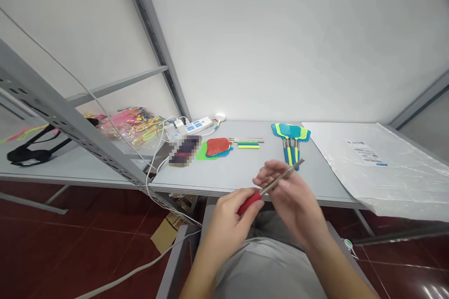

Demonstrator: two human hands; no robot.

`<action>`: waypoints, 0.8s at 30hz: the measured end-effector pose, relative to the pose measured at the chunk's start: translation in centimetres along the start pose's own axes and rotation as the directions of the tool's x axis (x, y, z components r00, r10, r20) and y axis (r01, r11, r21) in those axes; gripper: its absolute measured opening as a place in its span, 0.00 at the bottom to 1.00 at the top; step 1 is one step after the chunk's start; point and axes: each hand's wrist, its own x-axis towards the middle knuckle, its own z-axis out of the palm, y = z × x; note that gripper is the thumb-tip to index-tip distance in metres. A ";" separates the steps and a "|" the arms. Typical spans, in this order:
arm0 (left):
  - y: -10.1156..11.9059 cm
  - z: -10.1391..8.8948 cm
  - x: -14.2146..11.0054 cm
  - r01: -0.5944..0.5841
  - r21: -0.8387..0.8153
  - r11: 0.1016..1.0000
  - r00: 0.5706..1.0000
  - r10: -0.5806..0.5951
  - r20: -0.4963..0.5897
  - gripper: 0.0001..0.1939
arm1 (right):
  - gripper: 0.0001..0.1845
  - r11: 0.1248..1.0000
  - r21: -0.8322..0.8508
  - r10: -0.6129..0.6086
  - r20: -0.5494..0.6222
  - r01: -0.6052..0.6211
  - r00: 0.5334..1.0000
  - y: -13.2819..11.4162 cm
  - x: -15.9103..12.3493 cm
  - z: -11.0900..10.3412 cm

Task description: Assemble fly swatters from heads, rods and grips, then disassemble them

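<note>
My left hand is closed around the red handle of a metal rod, which slants up and to the right above the table's front edge. My right hand is beside the rod with its fingers loosely curled and apart; whether it touches the rod is hard to tell. Beyond the hands lies a fan of blue and yellow-green fly swatters, handles toward me. Loose swatter heads, the red one on top, lie farther left. Next to them are several thin metal rods and coloured handle tubes.
A white plastic bag with a label covers the table's right side. At the back left are a power strip, cables and a pixelated object. A metal upright separates a neighbouring shelf holding colourful wrapped items and a black strap.
</note>
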 end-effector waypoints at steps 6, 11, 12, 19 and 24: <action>-0.3 -0.7 -0.4 0.091 -0.142 0.986 0.996 -0.088 0.027 0.12 | 0.21 0.970 0.241 0.052 -0.150 -0.015 0.987 -1.8 -0.3 -0.1; -1.0 -0.2 0.1 0.082 -0.726 0.683 0.986 -0.161 -0.040 0.28 | 0.28 0.949 0.308 0.027 -0.284 0.065 0.959 -1.0 -1.2 -0.6; -1.0 0.0 0.3 0.075 -0.803 0.591 0.986 -0.163 -0.028 0.30 | 0.29 0.948 0.308 0.015 -0.296 0.081 0.955 -0.7 -1.5 -0.8; -0.2 1.1 0.6 -0.005 -0.939 0.345 0.927 -0.350 -0.134 0.29 | 0.31 0.947 0.281 -0.054 -0.343 0.157 0.938 0.3 -2.6 -0.7; 0.5 1.5 0.3 -0.045 -0.936 0.348 0.926 -0.338 -0.170 0.31 | 0.30 0.945 0.267 -0.106 -0.302 0.191 0.947 0.5 -2.7 0.2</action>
